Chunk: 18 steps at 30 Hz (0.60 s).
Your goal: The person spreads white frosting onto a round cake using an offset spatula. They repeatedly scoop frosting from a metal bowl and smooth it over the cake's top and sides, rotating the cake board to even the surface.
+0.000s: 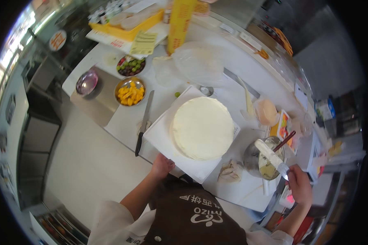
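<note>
A round cake (203,128) coated in pale cream sits on a square white board (162,134), which is turned at an angle on the table. My left hand (163,166) is at the near left edge of that board with curled fingers; whether it grips the edge is unclear. In my right hand (299,185) is a palette knife (273,157), its blade thickly covered with cream. The blade crosses above a metal pot (252,159) that has cream inside and a dark red handle (284,141) sticking out.
Left of the board lies a serrated knife (146,118). Beyond it stand a bowl of diced yellow fruit (131,93), a bowl of grapes (131,65) and an empty-looking metal bowl (87,82). Crumpled film (231,171) lies near the pot. A tall yellow box (180,27) stands behind.
</note>
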Motion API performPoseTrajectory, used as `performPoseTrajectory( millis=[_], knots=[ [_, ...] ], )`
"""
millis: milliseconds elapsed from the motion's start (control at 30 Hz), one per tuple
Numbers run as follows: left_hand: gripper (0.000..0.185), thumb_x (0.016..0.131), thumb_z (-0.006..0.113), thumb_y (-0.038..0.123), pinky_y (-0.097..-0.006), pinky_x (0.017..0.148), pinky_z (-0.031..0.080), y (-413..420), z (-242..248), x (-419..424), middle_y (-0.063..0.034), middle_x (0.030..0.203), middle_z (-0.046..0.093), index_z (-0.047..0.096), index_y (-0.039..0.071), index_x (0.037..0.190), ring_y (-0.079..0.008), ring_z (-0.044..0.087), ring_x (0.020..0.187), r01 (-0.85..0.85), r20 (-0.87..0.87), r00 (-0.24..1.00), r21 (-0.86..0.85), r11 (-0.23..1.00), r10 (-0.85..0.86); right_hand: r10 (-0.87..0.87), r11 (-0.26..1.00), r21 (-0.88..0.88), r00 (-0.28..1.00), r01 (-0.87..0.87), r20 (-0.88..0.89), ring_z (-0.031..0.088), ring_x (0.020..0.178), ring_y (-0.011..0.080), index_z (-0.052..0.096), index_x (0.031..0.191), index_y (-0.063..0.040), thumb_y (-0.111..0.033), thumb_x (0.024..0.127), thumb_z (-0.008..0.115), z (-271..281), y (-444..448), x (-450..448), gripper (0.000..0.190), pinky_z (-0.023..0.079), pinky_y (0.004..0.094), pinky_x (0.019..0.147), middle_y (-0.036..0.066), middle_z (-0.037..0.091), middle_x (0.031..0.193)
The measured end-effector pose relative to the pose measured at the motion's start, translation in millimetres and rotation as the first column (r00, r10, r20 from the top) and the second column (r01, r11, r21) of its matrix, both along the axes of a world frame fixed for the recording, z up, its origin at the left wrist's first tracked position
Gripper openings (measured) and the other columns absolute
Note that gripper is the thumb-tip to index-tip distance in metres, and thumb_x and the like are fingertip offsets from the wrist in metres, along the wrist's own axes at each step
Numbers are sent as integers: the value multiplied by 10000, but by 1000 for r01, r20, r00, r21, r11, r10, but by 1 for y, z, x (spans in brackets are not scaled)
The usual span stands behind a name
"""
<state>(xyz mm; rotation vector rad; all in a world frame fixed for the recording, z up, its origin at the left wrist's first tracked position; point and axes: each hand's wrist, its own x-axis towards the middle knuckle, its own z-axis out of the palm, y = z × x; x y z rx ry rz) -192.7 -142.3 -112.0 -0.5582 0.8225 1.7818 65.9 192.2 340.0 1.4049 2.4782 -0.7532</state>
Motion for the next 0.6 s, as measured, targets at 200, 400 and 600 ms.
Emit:
performPoseTrajectory(
  millis=[200,400,600],
  knots=[
    [229,1084,550,336,-355,711,549,13,-21,42,-33,962,680,636,140,1166,-175,650,854,445,-172,827,-380,811,-535,-211,971,-178,924,160,-319,554,824,99,619,1389,-6,39,1027,503,-74,12,138,383,479,258,754,39,654,992],
    [294,1059,652,293,-311,653,532,71,9,109,-69,861,697,669,14,1150,-118,644,742,517,-442,405,-612,599,-801,-100,995,-23,901,99,-422,609,960,249,620,1499,-97,104,967,555,-139,42,192,573,493,309,882,134,619,1087],
    [390,1059,653,350,-305,602,483,136,28,186,-26,685,620,671,10,869,-115,568,610,331,-525,411,-676,659,-745,22,986,161,909,50,-416,669,960,296,675,1455,-225,51,915,674,-210,57,209,606,571,388,801,126,624,1143]
  ],
)
